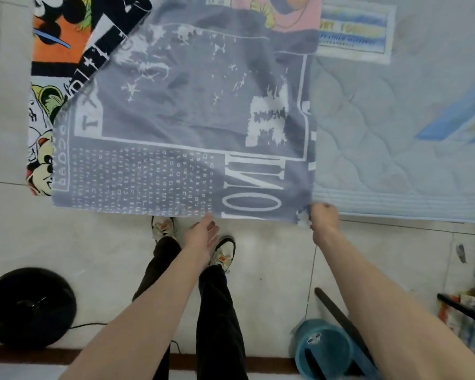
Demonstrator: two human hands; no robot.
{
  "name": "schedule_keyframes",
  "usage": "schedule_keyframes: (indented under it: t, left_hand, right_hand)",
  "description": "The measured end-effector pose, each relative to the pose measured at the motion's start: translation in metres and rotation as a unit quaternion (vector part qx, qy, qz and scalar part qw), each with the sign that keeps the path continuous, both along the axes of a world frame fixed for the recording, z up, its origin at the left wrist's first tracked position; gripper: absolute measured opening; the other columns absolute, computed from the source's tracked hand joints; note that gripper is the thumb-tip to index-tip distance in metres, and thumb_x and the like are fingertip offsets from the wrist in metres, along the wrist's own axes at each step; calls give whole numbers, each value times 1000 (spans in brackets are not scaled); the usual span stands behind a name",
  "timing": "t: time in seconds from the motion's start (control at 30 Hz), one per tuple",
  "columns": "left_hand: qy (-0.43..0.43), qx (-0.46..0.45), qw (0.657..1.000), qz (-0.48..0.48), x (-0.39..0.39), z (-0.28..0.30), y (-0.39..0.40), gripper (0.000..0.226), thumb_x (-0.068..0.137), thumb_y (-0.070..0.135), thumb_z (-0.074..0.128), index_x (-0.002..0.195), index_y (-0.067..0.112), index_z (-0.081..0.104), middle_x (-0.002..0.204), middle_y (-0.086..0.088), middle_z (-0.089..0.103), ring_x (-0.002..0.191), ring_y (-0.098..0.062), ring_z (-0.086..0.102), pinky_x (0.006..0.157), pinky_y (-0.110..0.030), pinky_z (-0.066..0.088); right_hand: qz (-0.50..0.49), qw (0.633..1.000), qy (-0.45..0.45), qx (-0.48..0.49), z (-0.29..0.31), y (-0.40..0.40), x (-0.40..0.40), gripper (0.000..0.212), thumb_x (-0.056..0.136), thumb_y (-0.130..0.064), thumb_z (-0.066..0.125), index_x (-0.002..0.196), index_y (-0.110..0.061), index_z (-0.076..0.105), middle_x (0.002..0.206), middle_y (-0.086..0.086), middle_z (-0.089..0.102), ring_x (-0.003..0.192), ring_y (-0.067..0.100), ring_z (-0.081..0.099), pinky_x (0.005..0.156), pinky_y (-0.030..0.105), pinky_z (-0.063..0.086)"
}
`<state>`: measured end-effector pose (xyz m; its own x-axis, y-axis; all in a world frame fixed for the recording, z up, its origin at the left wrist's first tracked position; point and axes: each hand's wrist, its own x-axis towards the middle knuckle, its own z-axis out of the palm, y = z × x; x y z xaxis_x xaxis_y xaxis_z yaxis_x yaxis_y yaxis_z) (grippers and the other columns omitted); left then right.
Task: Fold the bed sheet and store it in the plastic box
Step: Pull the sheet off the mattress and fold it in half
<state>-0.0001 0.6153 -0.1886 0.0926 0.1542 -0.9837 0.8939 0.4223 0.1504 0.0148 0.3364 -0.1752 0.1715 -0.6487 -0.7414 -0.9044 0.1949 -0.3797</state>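
Observation:
The bed sheet (181,111) lies spread over the left part of a mattress, its pale grey underside with white mirrored lettering facing up and its colourful cartoon print showing at the left edge. My right hand (322,216) grips the sheet's near right corner at the mattress edge. My left hand (203,235) hovers just below the sheet's near edge, fingers relaxed and holding nothing. No plastic box is in view.
The light blue quilted mattress (395,133) fills the right side. A black round fan base (29,308) with a cord stands at the lower left. A teal bucket (322,349) and a dark stick stand at the lower right. Clutter sits at the right edge. My legs and shoes stand on the pale tiles.

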Motion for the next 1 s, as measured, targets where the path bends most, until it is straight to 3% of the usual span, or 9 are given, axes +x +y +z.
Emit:
schedule_keyframes:
  t: [0.17,0.37,0.5,0.6,0.67,0.73,0.8,0.87,1.0]
  left_hand:
    - [25,-122,986,-109,-9,9,-65,56,94,39,73,139,10,57,136,-7,60,122,-20,60,100,-38,53]
    - [76,-202,970,-114,-2,3,-132,83,87,56,73,153,15,42,153,-8,44,132,-21,47,100,-39,51]
    - [116,-184,976,1,2,3,-170,74,85,55,76,144,20,49,150,-8,50,132,-26,51,88,-40,54]
    - [124,-173,967,140,9,-2,-189,52,87,48,77,128,18,65,125,-2,70,113,-22,62,84,-40,53]
    - [115,-152,954,230,12,-2,-198,46,83,43,81,119,17,70,112,-2,77,110,-25,67,81,-39,56]
    - [95,-100,940,313,11,0,-208,41,84,34,82,119,16,69,115,-3,75,114,-28,66,83,-40,58]
    - [70,-40,923,377,8,2,-221,40,87,24,80,123,11,67,118,-7,72,114,-33,66,91,-45,57]
    - [45,6,914,402,2,3,-240,40,90,16,77,126,3,66,116,-14,73,109,-38,69,101,-53,54]
    - [67,50,918,388,-15,5,-280,47,91,16,77,125,-13,63,117,-33,69,97,-40,70,97,-50,55]
  right_hand:
    - [139,986,-24,-85,4,-20,99,26,86,-20,57,110,-12,60,99,4,61,91,22,56,87,37,49]
    - [189,976,-92,-60,-2,-36,245,27,87,-35,63,100,-12,61,89,9,58,66,20,51,63,32,44]
    - [228,966,-122,-25,-11,-41,306,32,89,-40,68,103,-12,65,95,8,64,79,21,58,67,33,50]
    - [201,975,-89,26,-21,-45,327,41,84,-40,75,113,-15,63,99,0,65,85,19,63,69,30,52]
    - [168,978,-93,75,-24,-53,327,23,86,-33,76,101,-18,66,89,-5,69,76,14,67,58,26,52]
    - [141,976,-114,119,-20,-69,320,9,90,-25,74,92,-22,65,85,-8,71,69,10,69,53,25,53]
    - [160,966,-137,152,-8,-87,322,7,92,-21,71,95,-23,66,98,-4,72,79,13,69,66,31,57]
    - [202,952,-158,170,2,-106,328,13,91,-21,72,104,-21,68,112,0,73,92,19,70,79,37,59]
    - [265,943,-133,148,10,-144,327,23,91,-21,71,113,-17,67,105,-2,73,80,15,69,61,29,56]
